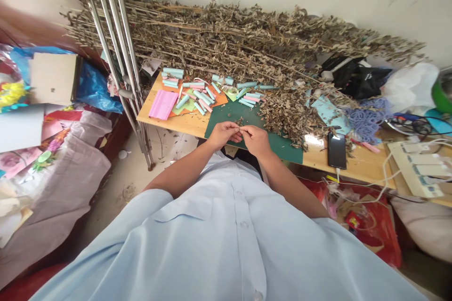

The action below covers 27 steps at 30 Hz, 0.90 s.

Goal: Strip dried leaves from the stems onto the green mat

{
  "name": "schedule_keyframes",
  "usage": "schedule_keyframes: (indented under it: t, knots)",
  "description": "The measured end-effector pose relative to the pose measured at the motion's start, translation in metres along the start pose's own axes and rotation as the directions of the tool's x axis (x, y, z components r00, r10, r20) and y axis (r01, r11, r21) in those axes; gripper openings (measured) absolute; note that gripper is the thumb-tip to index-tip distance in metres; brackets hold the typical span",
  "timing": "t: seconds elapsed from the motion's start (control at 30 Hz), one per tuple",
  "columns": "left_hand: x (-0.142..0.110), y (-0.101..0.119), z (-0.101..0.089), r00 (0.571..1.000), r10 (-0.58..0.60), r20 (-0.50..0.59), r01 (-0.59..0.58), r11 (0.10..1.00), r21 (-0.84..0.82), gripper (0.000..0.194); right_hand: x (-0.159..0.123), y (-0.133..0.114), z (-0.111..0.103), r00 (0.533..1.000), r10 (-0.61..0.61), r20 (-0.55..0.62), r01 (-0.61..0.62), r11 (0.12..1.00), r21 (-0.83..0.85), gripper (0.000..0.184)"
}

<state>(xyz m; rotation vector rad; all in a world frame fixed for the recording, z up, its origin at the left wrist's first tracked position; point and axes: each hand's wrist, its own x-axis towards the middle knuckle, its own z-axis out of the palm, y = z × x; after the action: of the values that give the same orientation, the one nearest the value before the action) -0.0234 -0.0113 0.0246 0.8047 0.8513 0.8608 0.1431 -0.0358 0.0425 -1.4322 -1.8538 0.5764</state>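
our left hand [222, 134] and right hand [256, 142] pinch what seems a dried sprig [240, 123] above the green mat [226, 115], mid-frame; it looks light and brittle, best held gently by its stem.

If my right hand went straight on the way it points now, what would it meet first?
Your right hand would probably meet the small dried leaf fragment at its fingertips, then your left hand; depth is hard to judge.
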Motion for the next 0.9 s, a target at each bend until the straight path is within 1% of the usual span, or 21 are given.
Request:
schedule_keyframes:
  t: [0.13, 0.3, 0.43, 0.5, 0.57, 0.63, 0.67, 0.73, 0.8, 0.9]
  knots:
    - [0.001, 0.000, 0.000, 1.000, -0.013, -0.003, 0.013, 1.000, -0.024, 0.032, 0.000, 0.001, 0.000, 1.000, 0.016, -0.013, -0.016, 1.000, -0.025, 0.021]
    - [0.000, 0.001, 0.000, 1.000, -0.021, 0.018, 0.021, 0.999, 0.031, 0.031, 0.000, 0.003, 0.000, 0.998, 0.064, -0.016, -0.065, 0.998, -0.028, 0.017]
    - [0.000, 0.001, -0.001, 0.998, -0.015, 0.056, 0.013, 0.999, 0.050, 0.037, 0.001, 0.002, 0.000, 0.994, 0.106, -0.020, -0.104, 0.993, 0.063, 0.014]
    - [-0.001, 0.003, -0.001, 0.997, -0.020, 0.073, 0.016, 0.998, 0.054, 0.036, 0.000, 0.001, 0.001, 0.992, 0.122, -0.027, -0.118, 0.986, 0.117, 0.013]
    - [-0.002, 0.004, -0.001, 0.998, -0.020, 0.064, 0.017, 0.998, 0.056, 0.035, 0.000, 0.001, 0.004, 0.986, 0.164, -0.031, -0.155, 0.970, 0.186, 0.012]
    - [-0.002, 0.003, -0.001, 0.999, -0.019, 0.046, 0.016, 0.999, 0.049, 0.036, 0.001, 0.000, 0.007, 0.967, 0.253, -0.026, -0.235, 0.928, 0.289, 0.011]
    - [-0.002, 0.003, -0.001, 0.999, -0.017, 0.041, 0.015, 0.999, 0.040, 0.038, 0.001, 0.000, 0.009, 0.951, 0.308, -0.021, -0.282, 0.894, 0.349, 0.011]
    - [-0.001, 0.000, -0.003, 0.999, -0.008, 0.043, 0.008, 1.000, 0.010, 0.042, 0.003, 0.001, 0.013, 0.908, 0.419, -0.008, -0.367, 0.804, 0.468, 0.013]
    - [0.000, -0.003, -0.005, 0.998, 0.014, 0.055, -0.012, 0.999, -0.033, 0.046, 0.005, 0.002, 0.016, 0.861, 0.509, 0.017, -0.425, 0.700, 0.573, 0.017]
    - [0.001, -0.006, -0.007, 0.997, 0.055, 0.055, -0.049, 0.994, -0.094, 0.048, 0.008, 0.004, 0.020, 0.801, 0.596, 0.054, -0.457, 0.551, 0.699, 0.022]
